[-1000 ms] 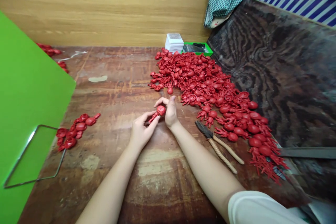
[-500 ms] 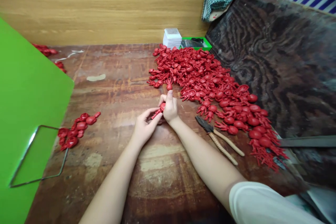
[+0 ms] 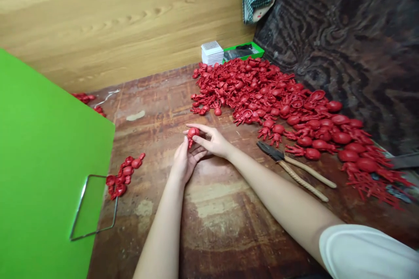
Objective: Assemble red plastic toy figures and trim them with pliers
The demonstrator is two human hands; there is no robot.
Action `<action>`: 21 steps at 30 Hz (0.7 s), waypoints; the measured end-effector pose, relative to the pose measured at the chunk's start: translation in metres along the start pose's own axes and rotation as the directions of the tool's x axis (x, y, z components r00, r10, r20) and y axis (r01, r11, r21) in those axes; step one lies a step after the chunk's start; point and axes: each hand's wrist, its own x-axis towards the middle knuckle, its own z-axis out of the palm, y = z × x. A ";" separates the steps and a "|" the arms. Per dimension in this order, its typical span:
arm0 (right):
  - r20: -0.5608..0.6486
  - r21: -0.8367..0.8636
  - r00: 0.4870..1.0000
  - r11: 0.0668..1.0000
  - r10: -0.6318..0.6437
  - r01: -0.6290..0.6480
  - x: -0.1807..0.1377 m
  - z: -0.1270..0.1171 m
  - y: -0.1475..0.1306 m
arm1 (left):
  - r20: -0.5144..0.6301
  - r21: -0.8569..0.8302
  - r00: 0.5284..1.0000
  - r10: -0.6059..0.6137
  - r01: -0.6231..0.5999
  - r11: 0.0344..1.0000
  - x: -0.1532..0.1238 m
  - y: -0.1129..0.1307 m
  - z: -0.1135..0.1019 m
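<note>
One red figure (image 3: 193, 132), at the fingertips of both hands, just beyond the left palm, rounded end up. Likely light, stiff moulded plastic, smooth on the round part; the thin limbs look like the weak spot, so I'd take hold of the round end. A dark line crosses it, maybe a seam.

Right hand (image 3: 216, 143): pinching the round end, thumb on the near side, index finger reaching over the far side. Wrist about straight, forearm slanting in from the right.

Left hand (image 3: 183, 165): partly open, cupped, palm facing inward, thumb up by the limbs. Can't tell whether it grips them. Its fingers extend under the right hand; forearm rises steeply.

Around: pliers (image 3: 279, 155) to the right of the right hand, big red pile (image 3: 262, 89) beyond it, small red cluster (image 3: 126, 171) left of the left hand, all on the table (image 3: 229, 222).
</note>
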 end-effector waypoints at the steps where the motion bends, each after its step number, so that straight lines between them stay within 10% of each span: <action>1: 0.003 0.021 1.000 1.000 0.016 -0.016 0.001 -0.001 0.003 | -0.043 0.020 0.999 0.034 -0.033 0.999 0.001 -0.002 -0.001; 5: -0.024 0.032 0.998 0.998 0.060 -0.059 0.004 -0.008 0.012 | -0.184 0.118 0.964 0.191 -0.171 0.978 0.002 -0.003 -0.007; 21: -0.061 -0.309 0.998 0.951 0.000 -0.019 -0.005 0.000 0.000 | -0.014 0.255 0.975 0.224 -0.213 0.943 -0.005 0.003 0.000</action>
